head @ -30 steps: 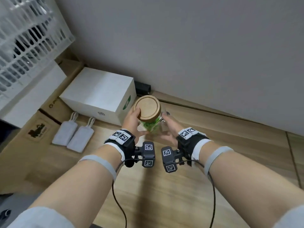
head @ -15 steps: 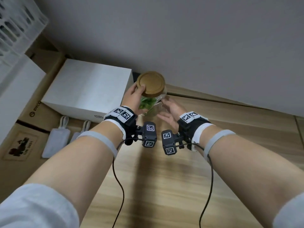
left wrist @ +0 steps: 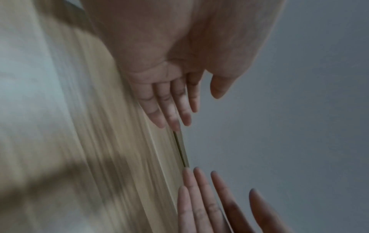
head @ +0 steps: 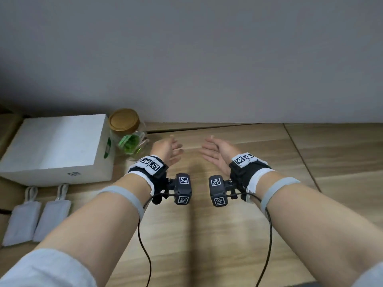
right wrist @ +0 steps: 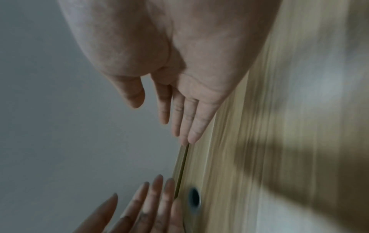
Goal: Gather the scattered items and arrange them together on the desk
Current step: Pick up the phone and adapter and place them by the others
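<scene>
A glass jar [head: 130,141] with a round wooden lid and green contents stands on the wooden desk [head: 207,235], against the right side of a white box [head: 56,148] near the wall. My left hand [head: 169,151] hovers just right of the jar, fingers straight, holding nothing. My right hand [head: 213,151] faces it, palm inward, also empty. Both wrist views show my left hand [left wrist: 171,107] and my right hand [right wrist: 175,116] with straight fingers over the desk's back edge, and the jar is out of their sight.
Two grey fabric pouches [head: 35,220] with loops lie side by side on the desk, left of my left forearm. A grey wall [head: 207,59] rises right behind the desk. A cardboard surface [head: 6,129] shows at the far left.
Both hands let go of the jar, which now stands beside the white box. The hands have drawn back to the right of it and opened.
</scene>
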